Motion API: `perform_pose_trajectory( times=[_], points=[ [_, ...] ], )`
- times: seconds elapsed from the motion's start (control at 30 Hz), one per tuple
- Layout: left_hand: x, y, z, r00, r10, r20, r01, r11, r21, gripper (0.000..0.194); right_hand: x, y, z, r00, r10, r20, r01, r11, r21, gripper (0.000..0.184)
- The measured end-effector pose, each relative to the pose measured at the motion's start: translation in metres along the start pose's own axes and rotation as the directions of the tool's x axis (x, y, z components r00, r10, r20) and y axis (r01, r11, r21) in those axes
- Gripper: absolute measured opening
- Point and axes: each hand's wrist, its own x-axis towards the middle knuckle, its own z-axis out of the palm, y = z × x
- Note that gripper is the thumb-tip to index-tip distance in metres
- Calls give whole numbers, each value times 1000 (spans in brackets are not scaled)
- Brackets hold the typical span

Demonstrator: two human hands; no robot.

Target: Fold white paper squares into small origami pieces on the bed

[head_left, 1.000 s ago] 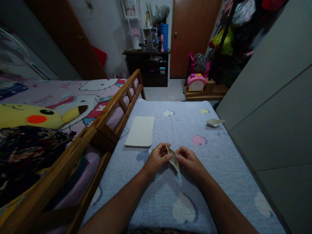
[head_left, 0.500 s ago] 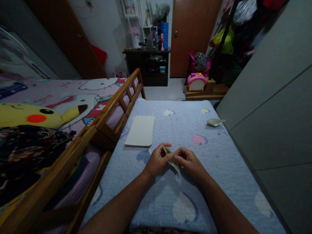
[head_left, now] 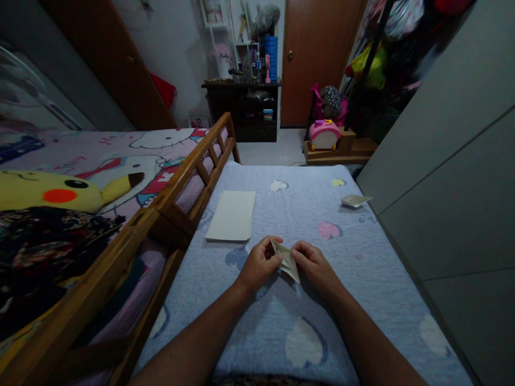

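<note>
A small folded paper piece (head_left: 287,259), pale and pointed at both ends, is held just above a blue quilt (head_left: 306,300) with heart prints. My left hand (head_left: 259,264) pinches its left edge with thumb and fingers closed. My right hand (head_left: 313,265) pinches its right side, fingers curled. Both forearms reach in from the bottom of the view.
A stack of pale paper sheets (head_left: 233,215) lies on the quilt ahead to the left. Another folded paper piece (head_left: 354,201) rests near the right edge by a grey wardrobe (head_left: 450,161). A wooden bed rail (head_left: 177,187) and a yellow plush toy (head_left: 52,190) are on the left.
The folded paper has tilted flatter and opened out a little between my fingers. Both hands stayed in place.
</note>
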Motion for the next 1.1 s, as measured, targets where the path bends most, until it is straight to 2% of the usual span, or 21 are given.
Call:
perform_pose_trajectory(
  times=[0.2,0.3,0.43,0.53,0.83,1.1],
  points=[
    [1,-4,-2,1000,-14,-10,14,999,-29,36,-2,-4,-3,998,-52,41,54,997,-61,25],
    [2,-4,-3,999,-46,-23,45,997,-63,38,-8,-14,-11,995,-95,39,101,974,-204,21],
    [3,-4,-3,998,-57,-35,54,996,-75,40,-20,-29,-20,990,-132,57,143,859,-492,26],
    [5,-5,-3,997,-57,-50,53,995,-85,42,-28,-33,-19,983,-161,91,183,786,-591,25],
    [6,-9,-4,997,-44,-59,39,995,-93,34,-35,-22,-12,944,-301,134,313,697,-645,18],
    [6,-10,-3,999,-37,19,38,997,-68,41,-33,-11,-17,877,-469,103,406,610,-681,22]
  ],
)
